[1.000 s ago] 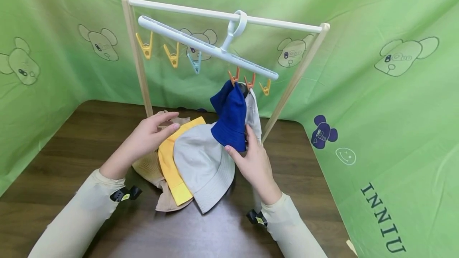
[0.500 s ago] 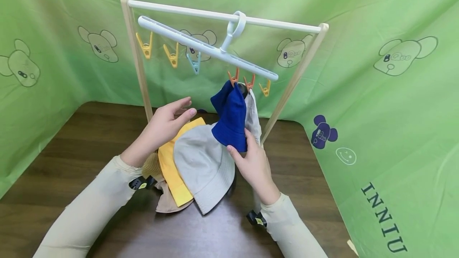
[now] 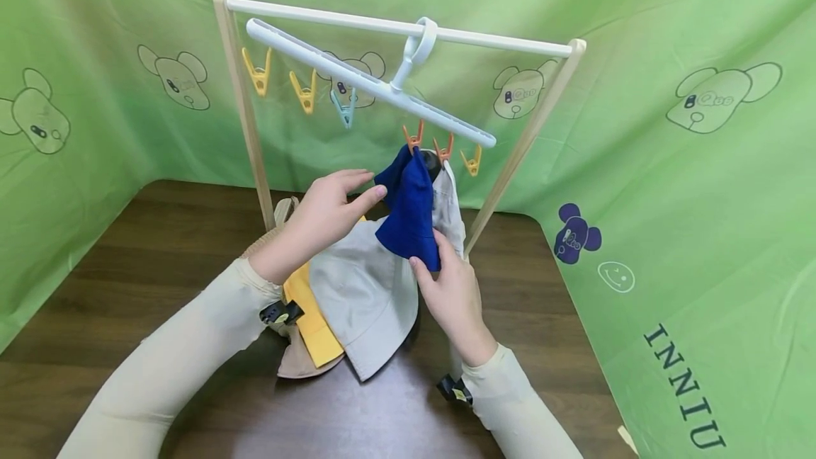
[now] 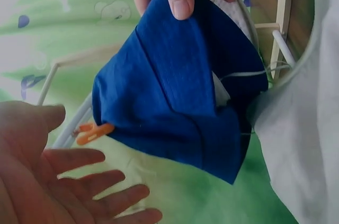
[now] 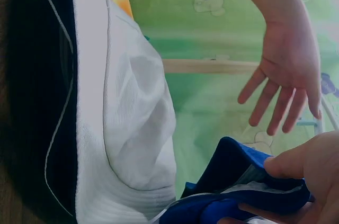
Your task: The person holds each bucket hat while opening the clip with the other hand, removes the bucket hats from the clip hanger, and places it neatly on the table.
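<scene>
1. Curtain [image 3: 637, 183]: green, mouse-head print; backs the scene from 9 through 12 to 3 o'clock (clock centred on the blue hat, head view).
2. Table [image 3: 529, 303]: dark wood, beneath everything.
3. Rack [image 3: 245, 112]: wooden posts, white bar at 12 o'clock.
4. Hanger [image 3: 357, 78]: pale blue, hooked on the bar, tilted, lower end toward 2 o'clock.
5. Grey hat [image 3: 357, 289]: 7 o'clock, over the yellow hat [image 3: 315, 317].
6. Blue hat [image 3: 408, 211]: hangs crown-up under the hanger's lower half.
7. Pale hat [image 3: 450, 211]: 3 o'clock, hanging, partly hidden.
8. Left hand [image 3: 331, 207]: 9 o'clock, fingers extended, holding nothing, just beside the blue hat.
9. Right hand [image 3: 454, 289]: 5 o'clock, thumb and fingers pinching the blue hat's brim.
10. Yellow clips [image 3: 307, 101]: three; two between 10 and 11 o'clock, one at 2.
11. Orange clips [image 3: 414, 140]: two; 12 o'clock on the blue hat's crown, 1 o'clock on the pale hat.
12. Blue clip [image 3: 346, 116]: 11 o'clock.
</scene>
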`<state>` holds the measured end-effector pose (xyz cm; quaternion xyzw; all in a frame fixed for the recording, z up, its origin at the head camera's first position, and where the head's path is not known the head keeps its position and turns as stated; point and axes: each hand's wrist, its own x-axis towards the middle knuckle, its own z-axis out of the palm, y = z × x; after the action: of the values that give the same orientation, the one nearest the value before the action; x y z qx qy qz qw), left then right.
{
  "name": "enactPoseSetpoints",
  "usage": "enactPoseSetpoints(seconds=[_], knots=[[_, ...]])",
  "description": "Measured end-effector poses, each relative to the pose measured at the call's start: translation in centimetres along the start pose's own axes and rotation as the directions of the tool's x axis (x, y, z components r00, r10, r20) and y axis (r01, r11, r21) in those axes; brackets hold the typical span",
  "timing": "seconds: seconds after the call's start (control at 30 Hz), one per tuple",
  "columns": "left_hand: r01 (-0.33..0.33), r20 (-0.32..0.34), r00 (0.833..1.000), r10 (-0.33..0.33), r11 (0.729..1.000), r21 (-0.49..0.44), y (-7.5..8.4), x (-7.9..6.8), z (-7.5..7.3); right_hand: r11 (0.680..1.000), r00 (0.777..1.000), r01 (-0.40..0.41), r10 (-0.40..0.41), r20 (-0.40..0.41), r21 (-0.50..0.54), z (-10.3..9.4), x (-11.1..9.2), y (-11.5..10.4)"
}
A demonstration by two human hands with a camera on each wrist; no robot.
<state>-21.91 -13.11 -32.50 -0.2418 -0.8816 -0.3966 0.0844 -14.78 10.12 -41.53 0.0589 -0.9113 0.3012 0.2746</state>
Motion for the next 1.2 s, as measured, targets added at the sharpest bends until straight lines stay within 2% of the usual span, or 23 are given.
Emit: enactPoseSetpoints(seconds=[0.2,0.33,0.53,0.63,0.87,1.2], knots=[[0.032,-0.063,0.998,-0.031,0.999,0.011,1.5,1.1,0.4,0.999,0.999,0.029,-0.030,-0.023,-0.021,0.1,-0.1,-0.1],[0.062,-0.080,0.995,-0.061,0.998,0.009,2.1,1.6,0.4,0.998,0.998,0.051,-0.052,-0.034,-0.024,0.1,-0.2,0.0],[0.070,-0.117,0.991,-0.067,0.997,0.017,2.9,2.3,0.5,0.998,0.997,0.063,-0.064,-0.040,-0.027,0.1,-0.2,0.1],[0.073,-0.142,0.988,-0.065,0.996,0.048,3.5,3.0,0.7,0.997,0.997,0.067,-0.068,-0.045,-0.027,0.0,-0.1,0.1],[0.085,-0.177,0.983,-0.051,0.979,0.187,4.6,4.7,1.0,0.997,0.996,0.074,-0.075,-0.048,-0.027,-0.2,-0.2,0.1],[0.139,-0.211,0.974,-0.086,0.958,0.253,5.3,6.4,1.2,0.997,0.997,0.069,-0.070,-0.033,-0.018,-0.3,-0.1,0.0]])
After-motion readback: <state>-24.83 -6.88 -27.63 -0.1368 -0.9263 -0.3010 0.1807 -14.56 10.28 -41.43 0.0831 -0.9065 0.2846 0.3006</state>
